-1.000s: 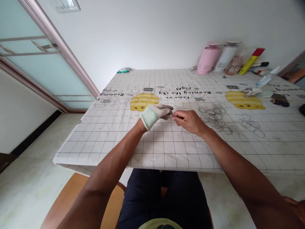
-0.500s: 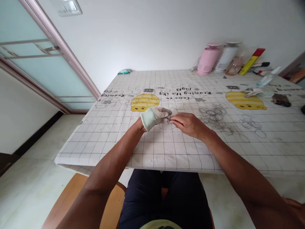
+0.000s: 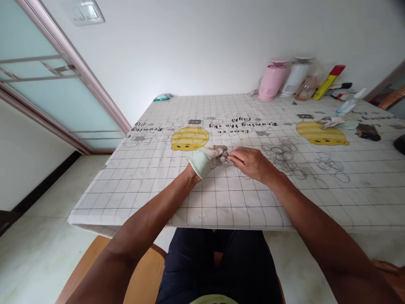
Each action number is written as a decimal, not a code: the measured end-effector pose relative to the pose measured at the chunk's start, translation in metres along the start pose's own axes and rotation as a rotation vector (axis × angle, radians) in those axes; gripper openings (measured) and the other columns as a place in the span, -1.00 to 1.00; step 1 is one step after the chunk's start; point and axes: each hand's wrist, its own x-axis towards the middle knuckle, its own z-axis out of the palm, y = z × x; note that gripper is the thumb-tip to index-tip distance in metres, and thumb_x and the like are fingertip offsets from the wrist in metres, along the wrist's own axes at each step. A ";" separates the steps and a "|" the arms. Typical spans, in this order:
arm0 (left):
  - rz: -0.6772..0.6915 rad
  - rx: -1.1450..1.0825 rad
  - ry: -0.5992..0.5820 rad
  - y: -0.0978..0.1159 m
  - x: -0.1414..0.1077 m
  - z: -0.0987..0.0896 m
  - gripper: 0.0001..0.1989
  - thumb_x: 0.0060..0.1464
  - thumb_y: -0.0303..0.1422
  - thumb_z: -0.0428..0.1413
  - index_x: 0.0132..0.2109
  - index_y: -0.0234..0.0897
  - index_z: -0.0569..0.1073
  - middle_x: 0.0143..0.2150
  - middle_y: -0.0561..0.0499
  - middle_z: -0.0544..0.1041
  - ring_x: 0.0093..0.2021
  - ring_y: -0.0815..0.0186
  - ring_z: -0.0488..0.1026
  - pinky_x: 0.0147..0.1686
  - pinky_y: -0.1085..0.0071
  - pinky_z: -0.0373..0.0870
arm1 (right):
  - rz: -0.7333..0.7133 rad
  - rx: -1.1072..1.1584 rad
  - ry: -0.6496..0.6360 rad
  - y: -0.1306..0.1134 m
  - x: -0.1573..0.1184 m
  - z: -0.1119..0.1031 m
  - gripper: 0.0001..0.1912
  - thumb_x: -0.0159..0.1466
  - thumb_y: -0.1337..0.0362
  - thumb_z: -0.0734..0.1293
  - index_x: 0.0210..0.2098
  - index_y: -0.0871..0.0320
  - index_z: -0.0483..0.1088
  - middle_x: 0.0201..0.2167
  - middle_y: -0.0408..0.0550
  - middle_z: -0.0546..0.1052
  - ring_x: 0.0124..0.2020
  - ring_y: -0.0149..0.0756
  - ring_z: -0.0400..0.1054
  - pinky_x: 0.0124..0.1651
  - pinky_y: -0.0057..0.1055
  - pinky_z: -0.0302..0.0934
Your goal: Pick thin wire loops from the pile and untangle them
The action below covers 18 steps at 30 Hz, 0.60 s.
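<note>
My left hand (image 3: 210, 159), in a whitish glove with a pale green cuff, is closed above the middle of the table. Its fingertips meet those of my bare right hand (image 3: 248, 162), which is pinched shut. A thin dark wire ring, only faintly visible, seems to be between the fingertips; its outline is hard to make out. Right of my right hand lies a tangled pile of thin dark rings (image 3: 280, 154), and farther right a smaller group of rings (image 3: 327, 162).
At the back right stand a pink cylinder (image 3: 272, 80), a white cylinder (image 3: 295, 78), a clear bottle (image 3: 306, 88) and a yellow-red box (image 3: 329, 83). A crumpled glove (image 3: 340, 122) and a dark object (image 3: 368, 132) lie at right. A green packet (image 3: 162, 97) is at the back left.
My gloved left hand has turned slightly and its fingers have curled in more. My right hand stays pinched beside it. The camera view has shifted a little.
</note>
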 end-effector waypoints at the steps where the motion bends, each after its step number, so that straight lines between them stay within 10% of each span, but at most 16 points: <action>1: -0.009 0.015 -0.002 0.001 0.001 -0.001 -0.89 0.16 -0.47 0.28 -0.18 -0.41 0.53 -0.31 -0.01 0.52 -0.39 0.40 0.47 -0.20 0.36 0.51 | 0.011 0.011 -0.015 0.001 0.000 -0.001 -0.69 0.50 0.12 0.24 -0.32 0.02 0.49 -0.44 -0.08 0.50 -0.39 -0.22 0.33 -0.25 -0.23 0.22; 7: -0.003 0.141 -0.044 0.010 0.002 -0.007 -0.67 0.17 -0.20 0.32 -0.07 -0.40 0.58 -0.16 -0.14 0.61 -0.31 0.32 0.55 -0.16 0.30 0.49 | 0.048 0.090 -0.048 0.007 -0.001 -0.004 -0.74 0.48 0.11 0.29 -0.24 0.02 0.57 -0.43 -0.13 0.54 -0.44 -0.29 0.40 -0.29 -0.30 0.24; 18: 0.073 0.470 0.166 0.016 -0.006 0.010 -0.88 0.18 -0.41 0.23 -0.19 -0.40 0.60 -0.32 -0.07 0.60 -0.38 0.37 0.50 -0.23 0.35 0.46 | 0.161 0.111 0.032 -0.007 0.000 0.000 -0.71 0.45 0.12 0.33 -0.37 0.10 0.49 -0.59 -0.22 0.40 -0.57 -0.40 0.24 -0.47 -0.39 0.08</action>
